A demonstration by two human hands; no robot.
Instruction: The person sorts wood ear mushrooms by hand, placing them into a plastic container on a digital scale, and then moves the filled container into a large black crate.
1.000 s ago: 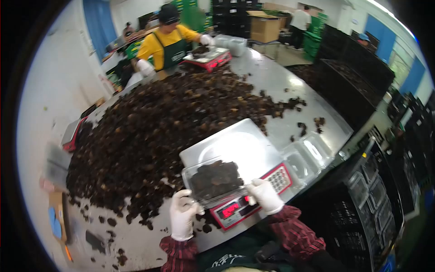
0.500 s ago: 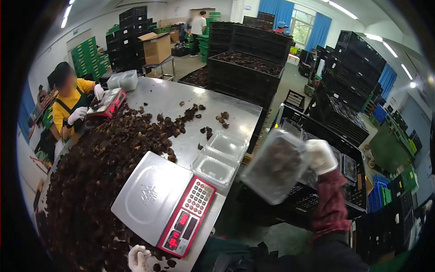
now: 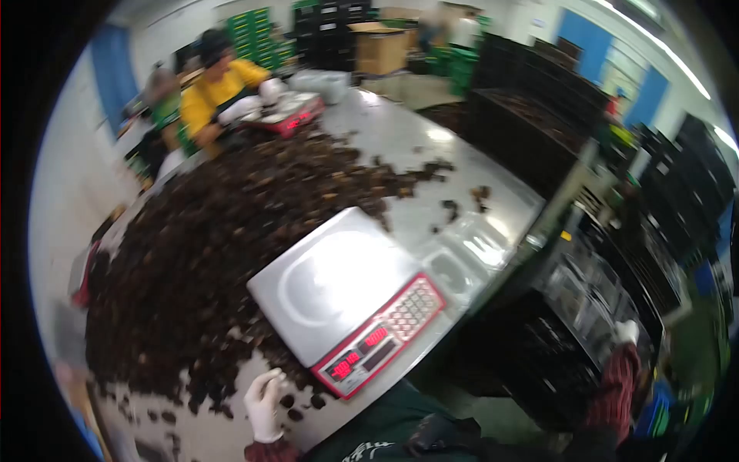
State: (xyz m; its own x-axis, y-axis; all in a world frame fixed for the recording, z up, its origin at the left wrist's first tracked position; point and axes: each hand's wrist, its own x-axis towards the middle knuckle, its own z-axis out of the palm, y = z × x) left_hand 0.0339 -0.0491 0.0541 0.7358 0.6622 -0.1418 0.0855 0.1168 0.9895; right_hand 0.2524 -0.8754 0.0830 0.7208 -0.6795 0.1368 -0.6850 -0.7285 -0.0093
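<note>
My left hand (image 3: 264,404), in a white glove, hovers by the table's near edge beside a few loose dark pieces. Its fingers are curled together; whatever they may hold is too small to make out. Far to the right, my gloved right hand (image 3: 626,332) reaches into a black crate (image 3: 566,339) at the clear plastic boxes (image 3: 589,296); blur hides its fingers. Between my hands stands a weighing scale (image 3: 339,285) with a bare silver plate and lit red digits. An open clear plastic box (image 3: 454,269) lies behind its keypad.
A big heap of dark brown, fungus-like pieces (image 3: 223,246) covers the table's left side. Across it, a co-worker in yellow (image 3: 223,85) works at another red scale (image 3: 285,115). Black crates (image 3: 531,115) stand beyond the table's far right edge.
My right hand has carried the filled clear box from beside the table down into the black crate. The view has swung right-side down, and more of my left hand shows.
</note>
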